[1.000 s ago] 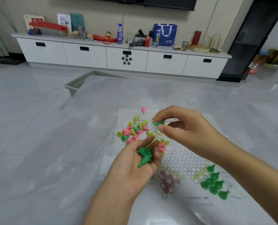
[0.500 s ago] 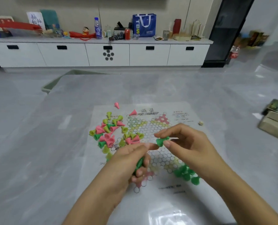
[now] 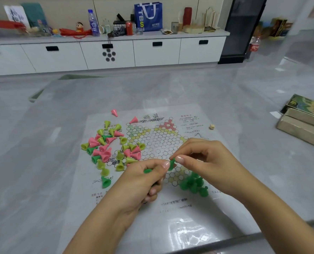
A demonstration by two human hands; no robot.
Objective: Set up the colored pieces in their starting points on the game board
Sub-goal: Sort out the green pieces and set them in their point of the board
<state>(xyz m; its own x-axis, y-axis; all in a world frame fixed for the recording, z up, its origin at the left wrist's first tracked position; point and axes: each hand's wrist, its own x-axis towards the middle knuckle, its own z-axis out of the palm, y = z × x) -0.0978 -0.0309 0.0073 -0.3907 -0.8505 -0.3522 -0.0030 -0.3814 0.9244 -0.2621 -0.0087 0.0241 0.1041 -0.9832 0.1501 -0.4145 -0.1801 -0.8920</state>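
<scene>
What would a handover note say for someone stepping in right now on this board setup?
Left hand: curled round a few dark green plastic cone pieces.
Right hand: pinching one dark green cone, which the left fingertips also touch, above the printed paper game board.
Done: a cluster of dark green cones stands at the board's near right point.
Left: the mixed pile of pink, yellow-green and green cones on the board's left side remains unsorted; the pink corner at the far end is empty.
</scene>
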